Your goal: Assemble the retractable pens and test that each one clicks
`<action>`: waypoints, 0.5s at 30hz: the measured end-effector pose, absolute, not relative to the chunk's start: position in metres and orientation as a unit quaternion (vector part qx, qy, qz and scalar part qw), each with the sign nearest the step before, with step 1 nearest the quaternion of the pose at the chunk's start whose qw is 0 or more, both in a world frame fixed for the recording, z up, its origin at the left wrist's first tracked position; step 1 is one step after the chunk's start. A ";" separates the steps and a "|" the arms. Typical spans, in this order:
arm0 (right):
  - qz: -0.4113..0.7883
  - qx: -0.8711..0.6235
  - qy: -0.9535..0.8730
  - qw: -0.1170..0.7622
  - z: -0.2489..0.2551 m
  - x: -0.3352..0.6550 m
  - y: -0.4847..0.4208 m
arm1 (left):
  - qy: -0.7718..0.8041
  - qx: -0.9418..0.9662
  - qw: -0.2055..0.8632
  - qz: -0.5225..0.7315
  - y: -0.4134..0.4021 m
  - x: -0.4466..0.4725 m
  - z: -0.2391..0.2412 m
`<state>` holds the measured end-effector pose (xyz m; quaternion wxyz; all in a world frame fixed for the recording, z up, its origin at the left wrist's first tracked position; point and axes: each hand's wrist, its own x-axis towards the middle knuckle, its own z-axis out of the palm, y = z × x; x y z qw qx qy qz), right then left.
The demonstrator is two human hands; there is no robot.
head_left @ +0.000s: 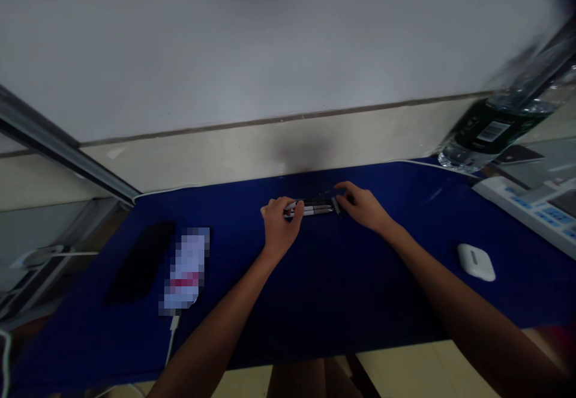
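My left hand (282,221) is closed around several slim pens (317,210), white and dark, that lie side by side on the blue tabletop. Their pointed tips face right, toward my other hand. My right hand (360,206) hovers just past those tips, thumb and index finger apart. Below its fingertips is a short grey piece (336,208), perhaps a pen cap, lying at an angle; whether the fingers touch it I cannot tell. A thin dark shape behind the pens is too blurred to name.
On the left lie a phone (186,269) with a white cable and a dark flat object (140,260). To the right are a white earbud case (477,262), a power strip (526,209) and a large water bottle (490,128). A wall (225,155) borders the blue table (337,290).
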<state>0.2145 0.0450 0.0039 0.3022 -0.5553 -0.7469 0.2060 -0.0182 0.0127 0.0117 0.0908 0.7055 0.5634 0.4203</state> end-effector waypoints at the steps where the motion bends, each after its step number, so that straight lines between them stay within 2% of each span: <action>1: 0.205 -0.562 -0.742 0.302 0.004 0.215 0.046 | 0.563 0.705 0.091 0.421 0.013 -0.018 0.011; 10: 0.200 -0.596 -0.685 0.367 0.014 0.214 0.042 | 0.559 0.710 0.079 0.420 0.014 -0.018 0.012; 13: 0.275 -0.564 -0.665 0.405 0.024 0.208 0.036 | 0.548 0.729 0.038 0.409 0.013 -0.019 0.011; 15: 0.403 -0.504 -0.644 0.411 0.029 0.203 0.031 | 0.533 0.746 -0.011 0.400 0.013 -0.020 0.009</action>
